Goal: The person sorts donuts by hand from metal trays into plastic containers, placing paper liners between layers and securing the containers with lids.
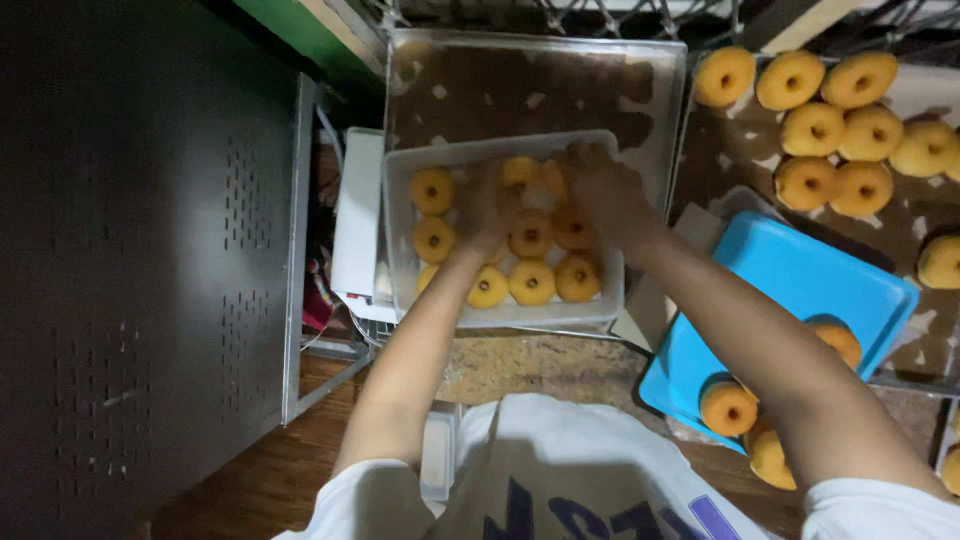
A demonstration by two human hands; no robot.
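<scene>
Closest to the camera is the person's white printed shirt [560, 480], filling the bottom edge, with both bare forearms reaching away from it. Far left stands a dark perforated metal cabinet [140, 270], and beside it a white box-shaped device [357, 215] tucked under the left edge of a shallow translucent white plastic tray [400, 180]. That tray holds about a dozen golden-yellow ring doughnuts [432, 190] in rough rows, packed touching one another toward its near edge. The left hand [487, 212] rests on doughnuts near the tray's middle, fingers curled down over them, though blur hides whether it grips one. The right hand [605, 190] sits at the tray's far right corner, fingers bent on a doughnut there; whether it grasps or only presses, I cannot tell. Behind lies a large clear tray with a brown-stained paper liner [530, 90]. To the right, a bright blue plastic tray [800, 270] carries a few more doughnuts at its near edge, and further doughnuts sit on a wire rack [930, 225]. Pressing too firmly in such tight rows could dent the soft doughnuts, and the blue tray, overhanging its support, might tip if nudged by the right arm.
</scene>
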